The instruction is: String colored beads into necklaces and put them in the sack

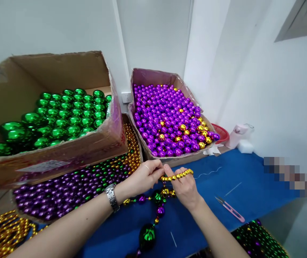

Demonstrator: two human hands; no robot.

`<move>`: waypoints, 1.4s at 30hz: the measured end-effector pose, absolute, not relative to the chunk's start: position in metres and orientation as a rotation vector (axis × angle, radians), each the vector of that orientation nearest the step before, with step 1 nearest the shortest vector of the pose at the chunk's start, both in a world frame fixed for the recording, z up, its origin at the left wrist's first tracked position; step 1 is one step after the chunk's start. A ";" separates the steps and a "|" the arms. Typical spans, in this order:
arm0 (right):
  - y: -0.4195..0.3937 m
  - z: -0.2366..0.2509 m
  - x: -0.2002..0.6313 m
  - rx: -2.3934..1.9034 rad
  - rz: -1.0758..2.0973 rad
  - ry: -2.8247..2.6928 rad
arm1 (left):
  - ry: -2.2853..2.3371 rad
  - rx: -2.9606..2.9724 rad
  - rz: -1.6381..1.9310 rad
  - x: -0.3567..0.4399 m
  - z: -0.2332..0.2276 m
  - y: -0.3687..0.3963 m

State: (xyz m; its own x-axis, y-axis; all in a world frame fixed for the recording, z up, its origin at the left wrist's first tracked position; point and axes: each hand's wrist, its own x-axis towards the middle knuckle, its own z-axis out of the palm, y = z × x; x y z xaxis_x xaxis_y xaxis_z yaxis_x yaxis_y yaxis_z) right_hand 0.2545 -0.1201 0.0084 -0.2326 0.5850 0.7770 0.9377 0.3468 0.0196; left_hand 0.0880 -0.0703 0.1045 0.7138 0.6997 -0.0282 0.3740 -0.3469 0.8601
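Observation:
A short strand of shiny gold beads point(179, 176) stretches between my two hands above the blue tabletop. My left hand point(149, 174), with a silver watch on its wrist, pinches the strand's left end. Across the fingers of my right hand point(186, 188) lies the rest of the strand, its fingers curled in around it. Just below hangs or lies a bead necklace point(160, 210) of purple, gold and green beads, with a large green ball point(147, 237) lower down. Whether the gold strand joins this necklace is hidden by my hands.
Boxes of large green balls point(74, 121) and purple beads point(166, 118) stand behind. Smaller purple beads point(62, 193) fill a container at left, beside gold bead strands point(5, 233). Pink thread snips point(232, 210) lie right on the blue cloth point(250, 168). A red basket point(220, 133) sits behind.

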 end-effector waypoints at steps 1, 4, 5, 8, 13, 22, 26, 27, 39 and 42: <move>-0.120 0.007 0.254 -1.338 -0.651 -1.916 | 0.818 1.939 0.436 0.089 0.105 -0.071; -0.121 0.000 0.251 -1.385 -0.614 -1.879 | 0.796 1.814 0.515 0.090 0.102 -0.073; -0.122 -0.004 0.250 -1.404 -0.598 -1.865 | 0.782 1.763 0.554 0.091 0.100 -0.073; -0.126 -0.010 0.247 -1.454 -0.554 -1.835 | 0.735 1.620 0.624 0.092 0.092 -0.073; -0.126 -0.007 0.253 -1.438 -0.549 -1.897 | 0.804 1.658 0.584 0.093 0.087 -0.073; -0.114 0.002 0.260 -1.347 -0.601 -1.993 | 0.697 1.899 0.312 0.092 0.087 -0.067; -0.134 0.007 0.239 -1.422 -0.186 -1.814 | 0.756 1.814 0.471 0.092 0.084 -0.070; -0.143 0.006 0.233 -1.412 0.054 -1.736 | 0.768 1.795 0.516 0.091 0.082 -0.071; -0.210 0.010 0.227 -1.311 0.905 -1.642 | 0.774 1.741 0.679 0.081 0.060 -0.083; -0.192 0.013 0.231 -1.416 0.760 -1.394 | 0.718 1.885 0.645 0.078 0.055 -0.092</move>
